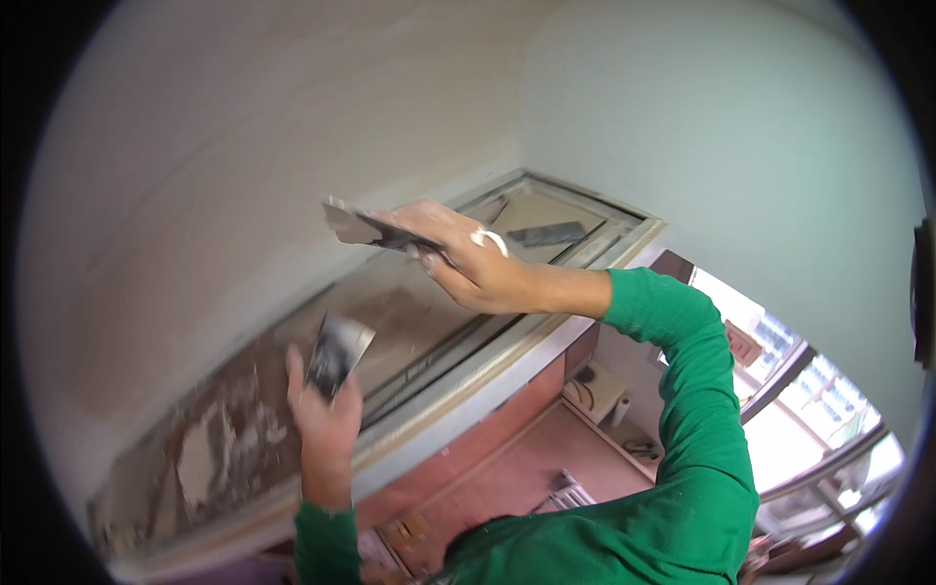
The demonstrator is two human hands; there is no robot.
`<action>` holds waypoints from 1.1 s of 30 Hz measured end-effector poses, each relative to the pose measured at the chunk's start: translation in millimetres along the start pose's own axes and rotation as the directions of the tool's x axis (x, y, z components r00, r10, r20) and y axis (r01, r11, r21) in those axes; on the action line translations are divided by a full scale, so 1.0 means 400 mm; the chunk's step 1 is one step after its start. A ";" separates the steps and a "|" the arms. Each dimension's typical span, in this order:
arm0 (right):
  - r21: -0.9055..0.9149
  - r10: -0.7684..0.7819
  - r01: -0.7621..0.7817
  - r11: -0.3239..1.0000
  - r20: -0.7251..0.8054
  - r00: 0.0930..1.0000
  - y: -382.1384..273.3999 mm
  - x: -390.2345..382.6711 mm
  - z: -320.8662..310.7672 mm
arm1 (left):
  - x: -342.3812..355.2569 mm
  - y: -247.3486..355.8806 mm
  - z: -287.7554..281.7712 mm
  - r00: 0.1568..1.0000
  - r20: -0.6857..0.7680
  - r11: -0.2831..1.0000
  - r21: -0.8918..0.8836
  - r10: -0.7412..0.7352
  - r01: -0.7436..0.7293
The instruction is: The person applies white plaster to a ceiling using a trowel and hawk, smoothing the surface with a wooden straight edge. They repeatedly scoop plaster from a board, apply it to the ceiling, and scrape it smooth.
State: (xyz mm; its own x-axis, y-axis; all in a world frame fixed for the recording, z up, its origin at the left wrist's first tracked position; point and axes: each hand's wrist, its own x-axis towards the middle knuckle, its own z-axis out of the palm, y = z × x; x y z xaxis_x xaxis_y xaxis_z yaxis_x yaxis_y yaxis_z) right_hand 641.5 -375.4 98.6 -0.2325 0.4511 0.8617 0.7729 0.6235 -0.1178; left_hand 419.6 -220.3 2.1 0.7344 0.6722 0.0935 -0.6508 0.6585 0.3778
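My right hand [473, 263] is raised in front of the wall, closed around a wide putty knife [353, 226]. Its flat blade points left and carries pale filler along the end. A white smear or band crosses the back of that hand. Lower and to the left, my left hand [327, 424] grips a second putty knife [338, 353], its dark-and-silver blade tilted upward. Blur softens the edges of this blade. Between the two blades there is a gap, and neither visibly touches the wall. Both arms are in green sleeves.
Behind my hands runs a long framed recess [458, 366] with patchy whitish residue [200, 458] and a dark flat piece [548, 234]. Pale walls [721, 127] rise around it. Below are a reddish floor [487, 463], a small ladder [565, 492] and boxes; windows stand at right.
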 end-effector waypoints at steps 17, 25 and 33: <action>-0.446 -0.022 0.227 0.866 0.419 0.908 -0.005 0.101 0.329 | -0.180 0.169 -0.055 0.949 -0.005 0.942 0.119 0.316 -0.313; 0.551 0.290 -0.267 0.790 0.046 0.956 -0.265 0.178 0.620 | -0.188 0.343 -0.130 0.765 -0.267 0.809 0.145 0.586 -0.569; -0.301 -0.081 0.242 0.922 0.464 0.882 -0.118 0.289 0.771 | -0.292 0.521 -0.153 0.641 -0.179 0.664 0.250 0.747 -0.704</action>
State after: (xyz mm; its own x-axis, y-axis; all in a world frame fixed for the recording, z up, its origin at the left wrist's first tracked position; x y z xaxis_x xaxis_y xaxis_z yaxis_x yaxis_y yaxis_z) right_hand 395.9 -155.6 51.5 -0.5411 0.6438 0.5411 0.8342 0.4922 0.2487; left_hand 186.3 -140.9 13.7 -0.0496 0.9829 0.1772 -0.9015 -0.1205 0.4157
